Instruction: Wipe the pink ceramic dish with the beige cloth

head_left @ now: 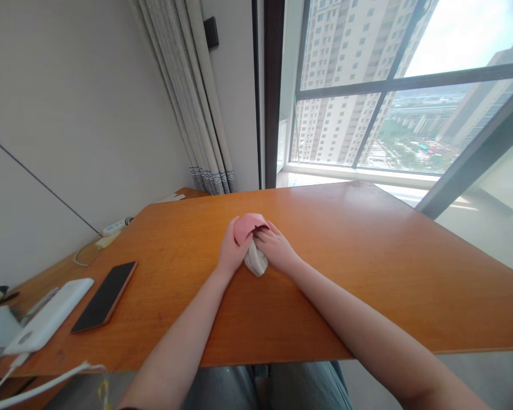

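Observation:
Above the middle of the table I hold what looks like a small pink bowl [248, 224], tilted with its opening toward me. My left hand [232, 250] is wrapped round its left side, thumb near the rim. A whitish cloth [256, 261] hangs out of the opening. The fingers of my right hand [276, 245] reach in at the rim and press on the cloth, so their tips are partly hidden. The inside of the bowl is mostly covered by the cloth and fingers.
Both hands are over a brown wooden table [346, 239]. On its left lie a dark phone [106, 297] and a white power bank [51, 313] with a white cable [47, 392]. A power strip [117, 226] lies by the wall. A large window [389, 85] is beyond.

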A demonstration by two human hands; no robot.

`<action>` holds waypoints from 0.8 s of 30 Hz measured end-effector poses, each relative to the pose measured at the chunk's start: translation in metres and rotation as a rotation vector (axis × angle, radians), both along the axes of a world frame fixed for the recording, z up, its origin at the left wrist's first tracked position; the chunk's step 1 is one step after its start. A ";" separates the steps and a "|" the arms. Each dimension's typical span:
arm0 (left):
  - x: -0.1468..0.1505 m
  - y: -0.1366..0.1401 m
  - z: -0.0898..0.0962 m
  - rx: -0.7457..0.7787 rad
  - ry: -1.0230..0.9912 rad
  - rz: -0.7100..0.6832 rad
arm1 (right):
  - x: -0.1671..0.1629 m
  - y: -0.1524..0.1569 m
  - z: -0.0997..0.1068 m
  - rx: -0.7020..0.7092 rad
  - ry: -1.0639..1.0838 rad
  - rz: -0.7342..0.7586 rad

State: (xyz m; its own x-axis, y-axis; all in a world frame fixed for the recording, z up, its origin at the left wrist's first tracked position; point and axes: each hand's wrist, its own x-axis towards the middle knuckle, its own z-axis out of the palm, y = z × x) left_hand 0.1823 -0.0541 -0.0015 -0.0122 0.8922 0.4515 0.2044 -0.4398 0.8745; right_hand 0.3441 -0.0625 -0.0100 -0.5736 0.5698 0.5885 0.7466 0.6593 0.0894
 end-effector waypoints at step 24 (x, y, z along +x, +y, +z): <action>0.023 -0.006 -0.016 -0.392 -0.593 -0.113 | 0.001 0.001 -0.003 0.044 0.051 0.052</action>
